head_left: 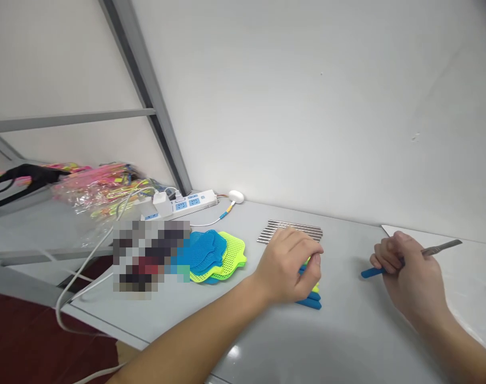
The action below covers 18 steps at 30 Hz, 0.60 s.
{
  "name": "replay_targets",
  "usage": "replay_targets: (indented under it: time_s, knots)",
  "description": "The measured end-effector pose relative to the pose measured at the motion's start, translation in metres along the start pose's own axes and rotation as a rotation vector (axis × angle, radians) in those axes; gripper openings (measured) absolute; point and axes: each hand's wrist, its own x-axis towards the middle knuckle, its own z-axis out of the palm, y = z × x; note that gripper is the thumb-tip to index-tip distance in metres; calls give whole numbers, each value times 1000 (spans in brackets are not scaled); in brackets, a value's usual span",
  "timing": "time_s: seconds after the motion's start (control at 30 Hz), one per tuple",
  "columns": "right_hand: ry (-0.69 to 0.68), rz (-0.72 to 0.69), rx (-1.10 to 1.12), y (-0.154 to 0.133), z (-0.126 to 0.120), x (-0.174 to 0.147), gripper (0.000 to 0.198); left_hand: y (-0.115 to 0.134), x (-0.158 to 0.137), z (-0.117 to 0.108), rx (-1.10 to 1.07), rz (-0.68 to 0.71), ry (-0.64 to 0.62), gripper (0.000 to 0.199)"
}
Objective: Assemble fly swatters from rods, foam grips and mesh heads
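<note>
My left hand (pixel 293 264) is curled over a small pile of blue handles (pixel 310 303) and yellow-green handles (pixel 316 288), thumb and forefinger close together; what they hold, if anything, is hidden. Just beyond it lies a row of thin metal rods (pixel 278 226). My right hand (pixel 411 272) is closed around a blue handle (pixel 373 272). From the other side of that fist sticks a grey metallic piece (pixel 443 248), in line with the handle; the fingers hide whether the two join. Blue swatter heads (pixel 205 250) and yellow-green swatter heads (pixel 235 256) are stacked left of my left hand.
A white power strip (pixel 202 199) with plugs and cables runs along the back left, near a small white device (pixel 236 197). Plastic bags of colourful items (pixel 106 184) lie on a metal-framed shelf (pixel 70 118). A white sheet (pixel 467 266) is at the right.
</note>
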Motion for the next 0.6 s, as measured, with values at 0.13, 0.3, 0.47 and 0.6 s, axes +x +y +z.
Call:
replay_targets:
  time_s: [0.13, 0.3, 0.47, 0.6]
  knots:
    - [-30, 27, -91, 14, 0, -1, 35, -7, 0, -2, 113, -126, -138, 11]
    - [-110, -9, -277, 39, -2, -7, 35, -22, 7, -15, 279, -225, -240, 13]
    - [-198, 26, -633, 50, -1, -8, 36, -32, 19, -44, 285, -205, -219, 15]
    - [-298, -8, -815, 46, 3, -8, 35, -27, 9, -78, 360, -220, -204, 13]
